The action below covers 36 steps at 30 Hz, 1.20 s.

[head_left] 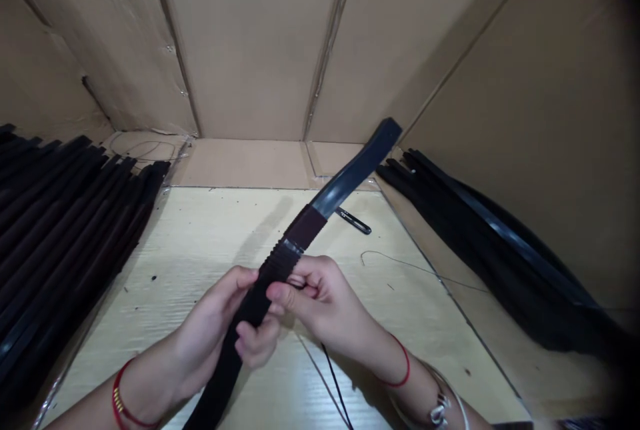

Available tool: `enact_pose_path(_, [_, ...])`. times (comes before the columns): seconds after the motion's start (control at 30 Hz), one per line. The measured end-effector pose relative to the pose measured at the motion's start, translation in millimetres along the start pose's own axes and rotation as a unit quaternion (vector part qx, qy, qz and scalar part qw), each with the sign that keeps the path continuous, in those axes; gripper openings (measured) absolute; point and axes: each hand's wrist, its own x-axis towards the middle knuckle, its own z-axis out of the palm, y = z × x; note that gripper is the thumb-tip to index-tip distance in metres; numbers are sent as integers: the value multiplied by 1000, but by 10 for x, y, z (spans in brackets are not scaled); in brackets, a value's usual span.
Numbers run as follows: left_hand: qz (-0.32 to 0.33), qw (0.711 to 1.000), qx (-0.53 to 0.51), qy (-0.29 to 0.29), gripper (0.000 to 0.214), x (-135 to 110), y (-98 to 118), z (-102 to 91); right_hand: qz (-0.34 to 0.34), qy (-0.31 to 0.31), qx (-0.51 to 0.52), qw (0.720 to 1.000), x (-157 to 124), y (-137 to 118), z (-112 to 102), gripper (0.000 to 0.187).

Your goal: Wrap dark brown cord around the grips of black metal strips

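Observation:
A long, dark, gently curved piece (355, 180) runs diagonally across the middle of the view, its bare glossy end up and to the right. Below that end comes a dark brown band (306, 227), then a ribbed section that looks like wound cord, then a matte black stretch. My left hand (215, 323) is closed around the matte part, thumb on top and fingers curled under. Against the ribbed section, my right hand (320, 303) is closed, thumb and fingers pinched at its edge; what they pinch is mostly hidden. A dark cord (333, 373) hangs below my right hand.
Many similar dark pieces (65, 237) lie stacked at the left. More dark lengths (480, 243) lie along the right side. A slim black slotted tool (355, 222) and a thin wire or thread (415, 262) rest on the pale tabletop (200, 230). Cardboard walls (250, 50) enclose the back.

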Motion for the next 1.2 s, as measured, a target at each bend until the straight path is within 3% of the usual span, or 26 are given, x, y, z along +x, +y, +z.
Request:
enact_pose_path(0.33, [-94,995,22,13,65,-56,-166,17,-125,102,24,987,-125,1,137,15])
enact_pose_path(0.47, [-83,996,29,8,67,-47,-218,43,-143,130,36,981,-168,-31,133,14])
enact_pose_path(0.67, [-60,997,54,-13,64,-88,-173,42,-139,94,46,985,-167,-37,113,13])
enact_pose_path(0.87, [-8,998,55,-5,48,-109,-79,76,-65,29,57,996,-131,40,119,12])
enact_pose_path(1.03, [-32,999,-10,25,53,-116,-98,85,-74,37,69,994,-133,22,128,11])
enact_pose_path(1.2, [-70,997,11,33,58,-120,-137,117,-136,63,36,988,-207,-22,141,5])
